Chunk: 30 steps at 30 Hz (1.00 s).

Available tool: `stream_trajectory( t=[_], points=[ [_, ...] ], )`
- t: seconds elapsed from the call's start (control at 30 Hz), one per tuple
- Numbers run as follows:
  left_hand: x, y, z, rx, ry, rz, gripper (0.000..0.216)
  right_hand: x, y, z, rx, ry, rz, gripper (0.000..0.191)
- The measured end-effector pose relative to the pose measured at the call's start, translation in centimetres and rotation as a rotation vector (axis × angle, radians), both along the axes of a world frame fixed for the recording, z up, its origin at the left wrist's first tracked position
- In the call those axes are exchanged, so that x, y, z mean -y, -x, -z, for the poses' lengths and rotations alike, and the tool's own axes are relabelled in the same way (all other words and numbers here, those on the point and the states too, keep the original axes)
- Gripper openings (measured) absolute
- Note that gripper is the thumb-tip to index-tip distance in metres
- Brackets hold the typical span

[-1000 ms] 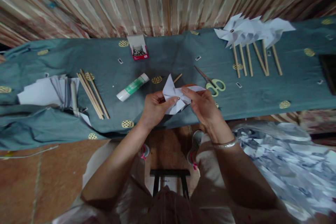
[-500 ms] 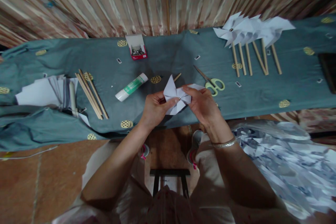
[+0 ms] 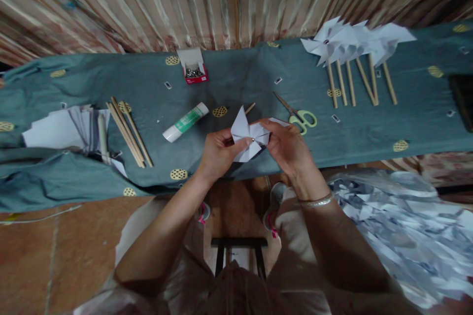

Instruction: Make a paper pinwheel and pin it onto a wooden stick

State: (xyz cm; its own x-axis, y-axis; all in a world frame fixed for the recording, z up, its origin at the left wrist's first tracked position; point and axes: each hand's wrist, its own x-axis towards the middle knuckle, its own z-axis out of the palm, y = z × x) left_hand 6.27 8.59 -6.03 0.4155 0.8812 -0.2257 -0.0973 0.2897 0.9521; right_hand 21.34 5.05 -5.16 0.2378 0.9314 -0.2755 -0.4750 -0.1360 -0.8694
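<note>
Both my hands hold a white paper pinwheel [image 3: 247, 135] just above the near edge of the table. My left hand [image 3: 218, 152] grips its lower left blades, thumb pressing towards the centre where a small metal pin shows. My right hand [image 3: 286, 145] pinches the right side blades with fingers curled over them. A wooden stick [image 3: 250, 108] pokes out behind the pinwheel.
On the teal cloth [image 3: 236, 83] lie a glue stick [image 3: 185, 122], green-handled scissors [image 3: 300, 117], a red box of pins [image 3: 194, 71], loose wooden sticks [image 3: 129, 130], white paper sheets [image 3: 61, 130] at left, and several finished pinwheels [image 3: 351, 44] at far right. Paper scraps [image 3: 399, 221] pile at lower right.
My right fingers have shifted slightly over the pinwheel's right blades and the pinwheel sits a little higher. Otherwise nothing has moved.
</note>
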Motion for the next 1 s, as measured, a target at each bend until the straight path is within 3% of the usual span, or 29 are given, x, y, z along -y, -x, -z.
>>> stream_trajectory(
  t=[0.27, 0.53, 1.0],
  points=[
    [-0.02, 0.04, 0.01, -0.038, -0.026, 0.006, 0.03, 0.18, 0.67, -0.56, 0.009, 0.072, 0.03, 0.02],
    [0.05, 0.01, 0.03, -0.027, -0.024, 0.009, 0.03, 0.04, 0.82, -0.39, -0.014, 0.049, 0.065, 0.018],
    [-0.08, -0.03, -0.45, 0.024, 0.093, -0.053, 0.032, 0.04, 0.82, -0.29, 0.015, 0.021, 0.035, 0.034]
  ],
)
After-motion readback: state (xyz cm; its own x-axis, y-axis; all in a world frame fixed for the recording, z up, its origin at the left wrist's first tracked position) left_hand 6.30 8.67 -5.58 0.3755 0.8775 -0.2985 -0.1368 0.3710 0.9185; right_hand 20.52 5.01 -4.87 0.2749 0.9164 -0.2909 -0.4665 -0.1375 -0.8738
